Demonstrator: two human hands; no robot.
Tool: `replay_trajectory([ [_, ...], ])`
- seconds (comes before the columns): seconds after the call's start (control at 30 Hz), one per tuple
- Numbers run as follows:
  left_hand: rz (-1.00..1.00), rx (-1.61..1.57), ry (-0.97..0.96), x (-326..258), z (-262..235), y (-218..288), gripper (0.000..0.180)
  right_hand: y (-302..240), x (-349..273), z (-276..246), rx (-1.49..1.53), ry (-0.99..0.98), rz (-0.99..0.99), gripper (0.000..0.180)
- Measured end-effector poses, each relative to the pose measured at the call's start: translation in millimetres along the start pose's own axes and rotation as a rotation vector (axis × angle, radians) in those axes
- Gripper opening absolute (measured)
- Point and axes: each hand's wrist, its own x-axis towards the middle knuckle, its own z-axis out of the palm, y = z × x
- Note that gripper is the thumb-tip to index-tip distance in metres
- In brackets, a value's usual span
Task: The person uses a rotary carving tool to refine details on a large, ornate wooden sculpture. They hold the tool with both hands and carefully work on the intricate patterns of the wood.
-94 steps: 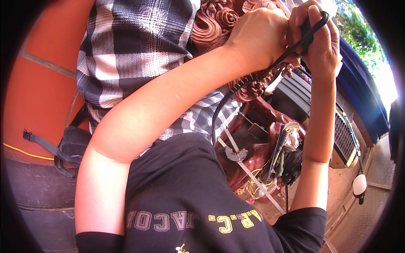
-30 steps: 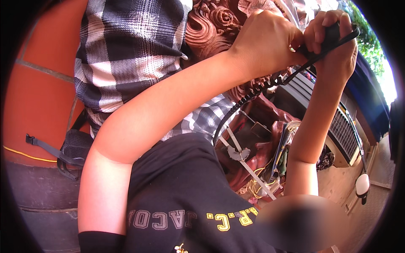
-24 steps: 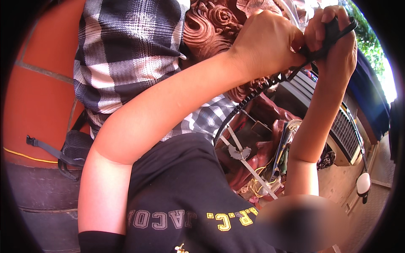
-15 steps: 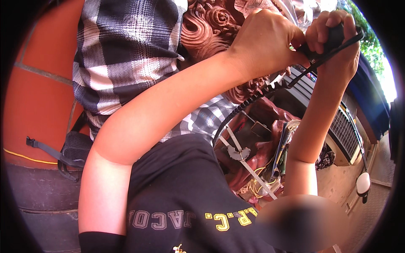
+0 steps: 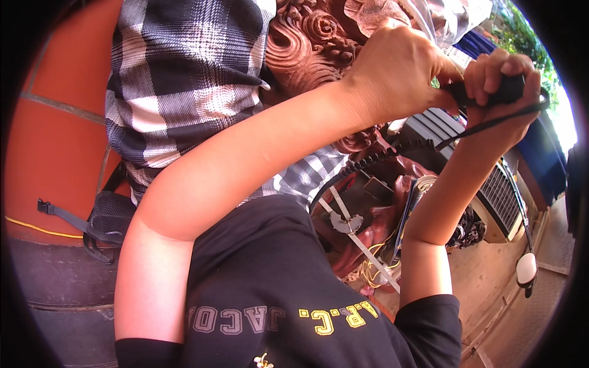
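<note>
My right hand (image 5: 500, 92) is clenched around the black handle of a corded tool (image 5: 509, 92), held up at the upper right. My left hand (image 5: 399, 67) grips the tool's front end beside it, fingers closed, with the forearm crossing the view from the lower left. Both hands are pressed close to a reddish-brown carved wooden piece (image 5: 313, 43) with curls and scrolls. The tool's tip is hidden behind my left hand. A black coiled cable (image 5: 374, 159) runs from the tool down under my left forearm.
A person in a black-and-white plaid shirt (image 5: 178, 80) stands close at the upper left, against an orange wall (image 5: 55, 141). A black strapped pouch (image 5: 107, 218) hangs there. A grey grilled box (image 5: 491, 196), a white oval object on a cord (image 5: 526, 270) and yellow wires (image 5: 371, 273) lie to the right.
Both hands have stayed closed on the tool. They shifted slightly up and down against the carving, and the tool now lies more level than three seconds ago.
</note>
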Motion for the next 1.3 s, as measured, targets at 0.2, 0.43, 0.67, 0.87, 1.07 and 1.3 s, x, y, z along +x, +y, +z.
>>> replay_trajectory([
  [0.2, 0.124, -0.046, -0.065, 4, -3, 2, 0.032, -5, -13, -6, -0.012, 0.076, 0.014, 0.046],
  [0.43, 0.035, 0.012, -0.046, 8, 0, -5, 0.026, 6, -10, -14, 0.031, 0.088, -0.065, 0.047],
  [0.67, 0.109, 0.001, -0.053, 0, 0, 1, 0.029, -1, -17, -18, 0.084, 0.087, 0.013, 0.047],
  [0.87, 0.098, -0.017, -0.054, 3, -3, 4, 0.029, -7, -15, -5, -0.097, 0.164, 0.018, 0.048],
  [1.07, -0.005, 0.043, -0.026, 7, -7, -4, 0.025, 8, 5, 5, -0.097, 0.015, -0.016, 0.044],
  [1.3, -0.037, 0.131, 0.019, -1, -12, -5, 0.024, 21, 7, -12, 0.024, -0.245, 0.181, 0.043],
])
